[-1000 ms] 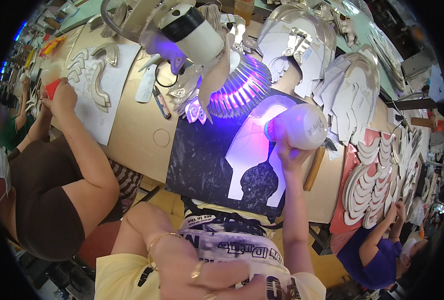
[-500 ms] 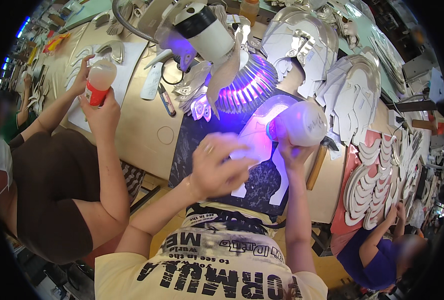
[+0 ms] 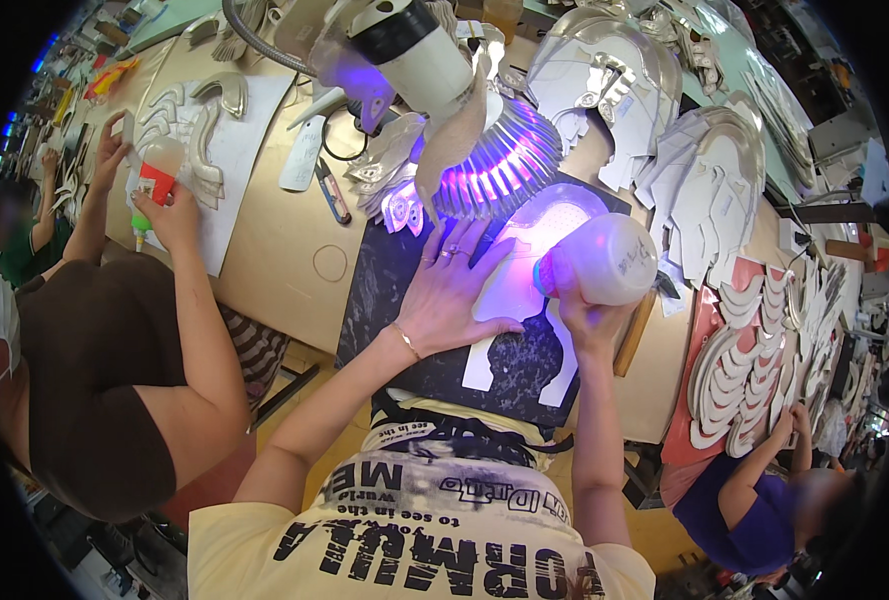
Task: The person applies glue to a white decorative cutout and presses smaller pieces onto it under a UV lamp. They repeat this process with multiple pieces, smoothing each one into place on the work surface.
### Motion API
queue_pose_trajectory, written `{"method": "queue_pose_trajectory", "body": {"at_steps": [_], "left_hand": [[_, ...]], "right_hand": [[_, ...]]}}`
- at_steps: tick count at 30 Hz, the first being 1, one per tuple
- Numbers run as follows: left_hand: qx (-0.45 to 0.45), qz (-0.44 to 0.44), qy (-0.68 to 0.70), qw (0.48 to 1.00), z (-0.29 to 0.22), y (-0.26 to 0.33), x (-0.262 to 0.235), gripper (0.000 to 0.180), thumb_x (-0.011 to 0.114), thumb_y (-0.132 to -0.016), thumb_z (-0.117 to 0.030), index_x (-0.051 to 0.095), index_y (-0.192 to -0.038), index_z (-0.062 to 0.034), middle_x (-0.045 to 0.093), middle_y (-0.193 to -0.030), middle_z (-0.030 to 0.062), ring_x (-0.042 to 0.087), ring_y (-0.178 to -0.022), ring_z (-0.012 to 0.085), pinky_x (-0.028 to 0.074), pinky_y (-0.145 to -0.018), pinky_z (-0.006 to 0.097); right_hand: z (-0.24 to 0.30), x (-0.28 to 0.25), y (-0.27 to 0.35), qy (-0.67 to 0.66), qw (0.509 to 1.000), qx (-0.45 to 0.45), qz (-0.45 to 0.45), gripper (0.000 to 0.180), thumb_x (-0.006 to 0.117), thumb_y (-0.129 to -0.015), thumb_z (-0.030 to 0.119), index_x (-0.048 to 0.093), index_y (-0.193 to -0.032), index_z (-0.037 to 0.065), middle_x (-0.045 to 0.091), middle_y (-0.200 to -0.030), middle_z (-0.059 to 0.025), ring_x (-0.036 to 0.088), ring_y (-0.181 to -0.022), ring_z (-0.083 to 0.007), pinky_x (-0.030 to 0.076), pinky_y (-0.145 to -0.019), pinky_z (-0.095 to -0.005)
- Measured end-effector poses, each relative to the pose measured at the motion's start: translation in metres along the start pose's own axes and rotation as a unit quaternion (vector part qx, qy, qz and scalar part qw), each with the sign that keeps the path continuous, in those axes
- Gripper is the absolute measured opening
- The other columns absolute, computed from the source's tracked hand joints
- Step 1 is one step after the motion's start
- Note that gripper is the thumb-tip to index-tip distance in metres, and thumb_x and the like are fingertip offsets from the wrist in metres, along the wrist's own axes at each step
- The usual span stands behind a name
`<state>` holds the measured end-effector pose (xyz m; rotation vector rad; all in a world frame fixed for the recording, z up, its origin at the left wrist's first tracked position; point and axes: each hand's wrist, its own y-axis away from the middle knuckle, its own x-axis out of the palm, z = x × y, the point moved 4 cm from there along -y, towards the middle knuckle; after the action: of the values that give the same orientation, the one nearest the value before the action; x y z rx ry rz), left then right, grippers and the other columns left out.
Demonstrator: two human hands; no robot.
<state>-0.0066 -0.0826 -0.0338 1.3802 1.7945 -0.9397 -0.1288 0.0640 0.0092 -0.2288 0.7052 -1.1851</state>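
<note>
White, the panel is seemingly being steadied by the just-lowered, splayed left hand, the right hand gripping a bottle over it.

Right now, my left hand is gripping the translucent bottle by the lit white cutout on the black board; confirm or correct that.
It isn't the left hand; the head view shows your right hand gripping the translucent bottle by the lit white cutout on the black board.
</note>
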Motion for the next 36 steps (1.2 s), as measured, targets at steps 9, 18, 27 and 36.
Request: {"method": "queue_pose_trajectory", "body": {"at_steps": [9, 18, 27, 36], "left_hand": [[-0.03, -0.068, 0.026, 0.997, 0.007, -0.001, 0.003, 0.058, 0.06, -0.095, -0.038, 0.045, -0.145, -0.0104, 0.046, -0.139, 0.0252, 0.042, -0.132, 0.0427, 0.028, -0.116, 0.053], [-0.027, -0.058, 0.008, 0.998, 0.006, -0.001, 0.003, 0.058, 0.063, -0.094, -0.033, 0.046, -0.144, -0.0085, 0.039, -0.148, 0.0231, 0.038, -0.138, 0.0385, 0.026, -0.118, 0.051], [-0.037, -0.048, -0.004, 0.998, 0.004, -0.001, 0.002, 0.059, 0.064, -0.093, -0.032, 0.047, -0.144, -0.0082, 0.038, -0.153, 0.0207, 0.038, -0.141, 0.0372, 0.025, -0.118, 0.051], [-0.029, -0.045, -0.003, 0.999, 0.004, -0.003, 0.001, 0.057, 0.062, -0.094, -0.033, 0.047, -0.143, -0.0074, 0.039, -0.151, 0.0195, 0.036, -0.142, 0.0381, 0.024, -0.119, 0.052]], "right_hand": [[-0.002, -0.005, 0.015, -0.047, 0.996, 0.07, 0.013, 0.021, 0.081, -0.075, 0.019, 0.075, -0.089, 0.004, 0.074, -0.079, -0.0074, 0.072, -0.072, -0.0185, 0.056, -0.069, -0.0308], [0.014, -0.006, 0.028, -0.004, 0.995, 0.053, 0.089, 0.032, 0.084, -0.076, 0.021, 0.072, -0.097, 0.001, 0.073, -0.084, -0.0081, 0.072, -0.078, -0.0199, 0.056, -0.074, -0.0334], [-0.025, -0.035, 0.021, -0.154, 0.942, 0.235, -0.183, 0.035, 0.081, -0.083, 0.023, 0.066, -0.105, 0.0, 0.068, -0.089, -0.0066, 0.067, -0.079, -0.0171, 0.055, -0.079, -0.033], [-0.028, -0.015, -0.026, 0.047, 0.99, 0.061, -0.12, 0.036, 0.089, -0.073, 0.021, 0.071, -0.095, -0.001, 0.074, -0.083, -0.0081, 0.072, -0.073, -0.0168, 0.057, -0.073, -0.0301]]}}
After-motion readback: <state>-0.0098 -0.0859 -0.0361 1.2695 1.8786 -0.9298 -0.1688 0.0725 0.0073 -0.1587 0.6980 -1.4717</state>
